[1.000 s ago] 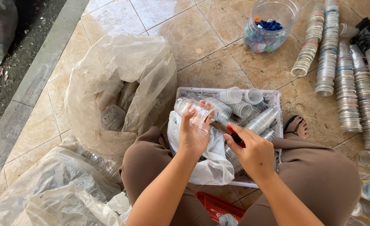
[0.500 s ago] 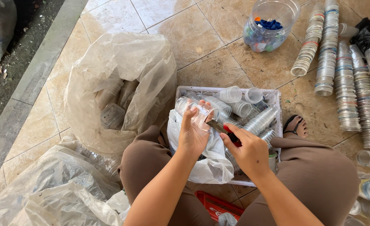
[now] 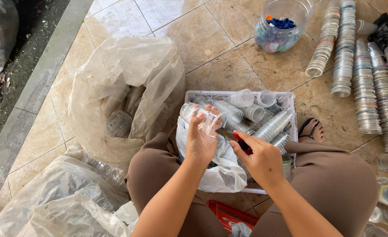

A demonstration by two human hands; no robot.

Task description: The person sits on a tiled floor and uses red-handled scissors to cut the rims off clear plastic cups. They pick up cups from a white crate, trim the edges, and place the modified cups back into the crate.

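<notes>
Centre of frame: left hand [image 3: 201, 142], grip clamped around a clear plastic cup [image 3: 201, 115] above the white crate [image 3: 290, 102]; right hand [image 3: 259, 160] clamped on a red-handled cutter [image 3: 234, 137]. Cup likely light, thin, crushable, slippery; best held around the body.

We see bare forearms with no sleeves, both hands ungloved, brown trousers [image 3: 334, 184] over both legs, and a black strapped sandal [image 3: 310, 129] on one foot.

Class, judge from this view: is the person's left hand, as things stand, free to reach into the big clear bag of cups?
Probably not: the left hand grips a clear plastic cup, though the big clear bag gapes open beside it.
</notes>
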